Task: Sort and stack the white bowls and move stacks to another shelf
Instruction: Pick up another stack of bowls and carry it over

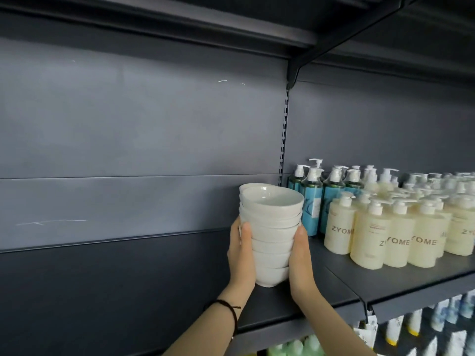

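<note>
A tall stack of several white bowls (272, 235) stands upright with its base on the dark grey shelf (277, 307), near the shelf's right end. My left hand (240, 255) presses against the stack's left side and my right hand (300, 263) against its right side, so both hands clasp it. A second white bowl stack (246, 187) shows only as a rim just behind the first, mostly hidden.
Right of the stack, on the adjoining shelf, stand teal pump bottles (312, 201) and several pale yellow pump bottles (370, 240). Left of the stack runs the grey back panel (128, 150). More bottles (437, 330) sit on the shelf below. Another shelf (180, 19) hangs overhead.
</note>
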`<state>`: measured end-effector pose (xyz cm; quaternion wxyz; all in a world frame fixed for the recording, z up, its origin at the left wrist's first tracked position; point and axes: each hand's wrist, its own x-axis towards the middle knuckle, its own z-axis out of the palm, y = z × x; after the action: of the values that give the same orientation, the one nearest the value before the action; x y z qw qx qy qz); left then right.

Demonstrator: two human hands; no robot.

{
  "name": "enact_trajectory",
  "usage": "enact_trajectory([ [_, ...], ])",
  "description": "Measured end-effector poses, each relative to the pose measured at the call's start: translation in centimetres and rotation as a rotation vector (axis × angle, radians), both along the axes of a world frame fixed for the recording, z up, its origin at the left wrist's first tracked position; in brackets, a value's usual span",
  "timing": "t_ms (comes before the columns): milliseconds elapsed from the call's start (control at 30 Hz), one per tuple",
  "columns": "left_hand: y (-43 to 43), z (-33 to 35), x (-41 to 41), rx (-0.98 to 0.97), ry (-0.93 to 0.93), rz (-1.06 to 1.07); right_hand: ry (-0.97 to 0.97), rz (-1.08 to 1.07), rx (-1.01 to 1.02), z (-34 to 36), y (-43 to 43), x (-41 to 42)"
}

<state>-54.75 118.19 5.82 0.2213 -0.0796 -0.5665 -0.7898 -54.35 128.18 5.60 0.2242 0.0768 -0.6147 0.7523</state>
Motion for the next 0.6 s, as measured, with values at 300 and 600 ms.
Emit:
enact_trajectory([
  [300, 1.6, 0.4, -2.4, -0.107, -0.031, -0.103, -0.171, 0.021, 0.088, -0.3, 3.6, -4.2],
  [600, 2.2, -0.1, -4.3, -0.154, -0.035, -0.071, -0.297, -0.035, 0.092, -0.1, 4.2, -5.5],
])
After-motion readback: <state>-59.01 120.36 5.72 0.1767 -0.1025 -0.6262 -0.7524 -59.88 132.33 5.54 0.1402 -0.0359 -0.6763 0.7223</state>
